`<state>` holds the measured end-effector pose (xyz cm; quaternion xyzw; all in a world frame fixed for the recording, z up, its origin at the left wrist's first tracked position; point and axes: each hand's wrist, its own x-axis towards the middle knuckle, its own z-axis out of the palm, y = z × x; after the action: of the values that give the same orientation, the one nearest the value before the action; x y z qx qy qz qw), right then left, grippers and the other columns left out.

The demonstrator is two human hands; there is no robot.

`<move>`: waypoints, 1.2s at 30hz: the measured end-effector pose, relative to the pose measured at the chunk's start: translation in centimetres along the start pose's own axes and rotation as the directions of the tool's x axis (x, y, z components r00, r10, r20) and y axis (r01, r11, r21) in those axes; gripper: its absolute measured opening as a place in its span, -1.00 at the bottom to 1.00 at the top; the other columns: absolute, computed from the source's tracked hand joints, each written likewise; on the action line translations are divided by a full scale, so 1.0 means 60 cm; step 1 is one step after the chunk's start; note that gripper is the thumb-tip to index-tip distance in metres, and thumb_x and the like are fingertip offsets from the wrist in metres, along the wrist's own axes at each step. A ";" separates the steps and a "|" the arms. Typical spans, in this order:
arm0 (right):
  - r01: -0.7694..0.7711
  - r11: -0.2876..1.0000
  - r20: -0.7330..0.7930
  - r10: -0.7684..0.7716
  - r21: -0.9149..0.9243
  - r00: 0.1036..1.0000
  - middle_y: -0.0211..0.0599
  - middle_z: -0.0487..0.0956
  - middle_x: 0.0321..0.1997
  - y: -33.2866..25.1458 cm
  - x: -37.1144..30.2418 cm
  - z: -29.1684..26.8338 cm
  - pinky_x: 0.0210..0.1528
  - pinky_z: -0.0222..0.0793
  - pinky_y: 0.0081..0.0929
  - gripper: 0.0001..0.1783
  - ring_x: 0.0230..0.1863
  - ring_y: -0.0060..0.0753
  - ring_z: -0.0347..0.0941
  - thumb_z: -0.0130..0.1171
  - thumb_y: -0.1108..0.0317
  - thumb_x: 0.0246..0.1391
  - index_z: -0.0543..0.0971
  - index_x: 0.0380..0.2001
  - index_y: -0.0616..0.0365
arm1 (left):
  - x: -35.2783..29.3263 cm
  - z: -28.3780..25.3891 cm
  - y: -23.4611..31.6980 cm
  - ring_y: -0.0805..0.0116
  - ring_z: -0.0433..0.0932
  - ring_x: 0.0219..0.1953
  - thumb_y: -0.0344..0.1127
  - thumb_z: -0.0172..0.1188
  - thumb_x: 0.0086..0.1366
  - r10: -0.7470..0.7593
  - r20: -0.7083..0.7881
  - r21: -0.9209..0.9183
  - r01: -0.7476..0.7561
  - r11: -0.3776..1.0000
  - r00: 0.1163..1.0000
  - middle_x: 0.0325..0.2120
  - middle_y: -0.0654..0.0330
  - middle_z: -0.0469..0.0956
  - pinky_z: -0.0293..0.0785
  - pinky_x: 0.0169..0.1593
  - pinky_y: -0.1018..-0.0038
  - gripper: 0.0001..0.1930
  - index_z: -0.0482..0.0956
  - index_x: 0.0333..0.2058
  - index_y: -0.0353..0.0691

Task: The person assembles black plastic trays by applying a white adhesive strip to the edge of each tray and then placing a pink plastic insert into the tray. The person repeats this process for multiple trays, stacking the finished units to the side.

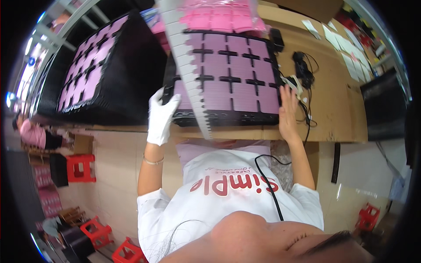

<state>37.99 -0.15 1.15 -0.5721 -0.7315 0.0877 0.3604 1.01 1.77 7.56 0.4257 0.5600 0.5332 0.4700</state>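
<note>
A black plastic tray (247, 118) with pink-purple pieces (237, 65) in its cells lies in front of me on the cardboard-covered table. My left hand (162, 116), in a white glove, grips the tray's left front corner, thumb over the rim and the other fingers partly hidden at the side. Bare, my right hand (287, 111) presses against the right side of the tray, fingers reaching forward along it. Between them the two hands hold the tray. A white toothed strip (186, 65) crosses the view and hides part of the tray's left portion.
Left of the tray rises a tall stack of black trays (127, 70) with similar pieces on top. Bright pink pieces in clear plastic (217, 15) lie beyond it. Black cables (305, 72) and paper slips (335, 37) lie to the right. Red stools (81, 168) stand on the floor.
</note>
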 end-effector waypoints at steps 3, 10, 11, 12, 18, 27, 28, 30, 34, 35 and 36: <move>0.033 0.995 -0.162 -0.017 0.097 0.987 -0.10 0.01 0.47 0.015 -0.002 -0.004 0.46 -0.43 -0.14 -0.28 0.50 -0.08 -0.26 -0.52 -0.11 0.35 0.09 0.36 0.18 | -0.017 0.004 0.055 0.56 0.43 -0.15 -0.33 0.30 0.19 0.118 -0.012 0.111 -0.116 0.987 0.993 -0.13 0.17 0.50 0.38 -0.05 0.61 -0.39 0.28 0.15 -0.48; 0.034 0.944 -0.331 0.081 0.327 0.940 -0.06 0.12 0.41 0.004 -0.014 -0.056 0.43 -0.15 -0.20 -0.25 0.47 -0.11 -0.11 -0.55 -0.13 0.36 0.15 0.31 0.29 | -0.001 -0.221 0.255 0.34 0.53 -0.08 -0.74 0.12 0.07 0.722 0.142 0.877 -0.424 0.226 0.677 0.08 0.09 0.42 0.65 -0.26 0.44 -0.47 0.57 0.01 -0.11; 0.049 0.934 -0.329 0.076 0.355 0.941 -0.01 0.15 0.39 0.002 -0.009 -0.053 0.42 -0.11 -0.19 -0.25 0.45 -0.08 -0.07 -0.55 -0.11 0.37 0.17 0.29 0.33 | -0.008 -0.270 0.291 0.29 0.51 -0.01 -0.92 0.01 -0.05 0.758 0.091 0.928 -0.332 0.171 0.646 0.17 0.09 0.34 0.66 -0.20 0.44 -0.27 0.56 0.03 -0.02; 0.028 0.926 -0.309 0.097 0.377 0.946 -0.02 0.15 0.38 0.003 -0.011 -0.053 0.41 -0.08 -0.20 -0.26 0.44 -0.09 -0.04 -0.54 -0.10 0.37 0.19 0.28 0.33 | 0.013 -0.326 0.313 0.25 0.48 0.05 -0.90 0.08 -0.09 0.747 0.038 0.954 -0.247 0.170 0.664 0.16 0.10 0.37 0.60 -0.05 0.41 -0.25 0.53 0.07 -0.04; -0.034 0.904 -0.208 0.134 0.425 0.969 -0.09 0.19 0.37 0.008 -0.008 -0.024 0.37 0.04 -0.20 -0.30 0.40 -0.16 0.06 -0.50 -0.07 0.38 0.23 0.27 0.29 | 0.128 -0.753 0.303 0.44 0.45 0.09 -0.66 0.15 0.10 0.646 -0.168 0.841 -0.234 0.489 0.745 0.10 0.21 0.46 0.38 0.14 0.55 -0.47 0.44 0.11 -0.36; -0.084 0.928 -0.221 0.173 0.362 0.960 -0.06 0.23 0.33 -0.016 -0.013 -0.036 0.34 0.10 -0.23 -0.39 0.37 -0.15 0.12 -0.45 0.05 0.40 0.26 0.23 0.32 | 0.214 -0.685 0.269 0.22 0.31 0.23 0.12 0.09 0.24 0.386 -0.509 0.858 0.421 0.294 0.769 0.12 0.08 0.45 0.23 0.23 0.29 -0.44 0.50 0.11 -0.08; -0.071 0.929 -0.216 0.159 0.364 0.963 -0.06 0.24 0.33 -0.021 -0.006 -0.034 0.34 0.10 -0.22 -0.39 0.36 -0.14 0.12 -0.45 0.05 0.40 0.26 0.23 0.32 | 0.169 -0.602 0.302 0.17 0.27 0.26 0.14 0.09 0.23 0.468 -0.614 0.750 0.655 0.095 0.635 0.12 0.04 0.44 0.20 0.26 0.27 -0.41 0.48 0.12 -0.10; -0.044 0.929 -0.203 0.127 0.367 0.971 -0.05 0.24 0.33 -0.031 0.007 -0.028 0.34 0.09 -0.22 -0.39 0.36 -0.13 0.12 -0.44 0.05 0.40 0.26 0.23 0.32 | 0.143 -0.551 0.306 0.10 0.37 0.19 0.23 0.06 0.24 0.799 -0.183 0.901 0.424 -0.097 0.572 0.14 -0.08 0.39 0.23 0.24 0.30 -0.34 0.43 0.15 -0.14; 0.006 0.936 -0.177 0.060 0.353 0.982 -0.02 0.23 0.33 -0.053 0.019 -0.014 0.34 0.07 -0.22 -0.37 0.36 -0.11 0.13 -0.42 0.02 0.39 0.27 0.23 0.32 | 0.045 -0.331 0.268 0.23 0.37 0.20 -0.04 0.03 0.36 0.469 0.294 0.719 -0.516 0.465 0.832 0.10 0.04 0.46 0.23 0.24 0.36 -0.53 0.46 0.11 -0.24; 0.000 0.955 -0.189 0.058 0.296 0.980 -0.02 0.23 0.33 -0.057 0.012 -0.013 0.35 0.06 -0.22 -0.37 0.36 -0.11 0.13 -0.42 0.01 0.39 0.27 0.23 0.32 | 0.047 -0.251 0.252 0.14 0.43 0.15 -0.05 0.12 0.30 0.529 0.320 0.911 -0.408 0.056 0.786 0.06 -0.02 0.49 0.29 0.20 0.35 -0.54 0.51 0.04 -0.26; 0.009 0.955 -0.184 0.048 0.297 0.982 -0.01 0.23 0.33 -0.059 0.010 -0.012 0.34 0.06 -0.22 -0.36 0.36 -0.10 0.13 -0.41 0.01 0.39 0.28 0.23 0.32 | 0.046 -0.224 0.253 0.05 0.48 0.08 -0.04 0.18 0.26 0.584 0.309 0.913 -0.406 0.038 0.751 0.00 -0.05 0.51 0.35 0.16 0.35 -0.53 0.54 -0.02 -0.30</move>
<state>35.68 -0.99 3.85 -0.5243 -0.6669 0.1454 0.5091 -13.09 2.84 22.35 0.7416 0.6098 0.2392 -0.1447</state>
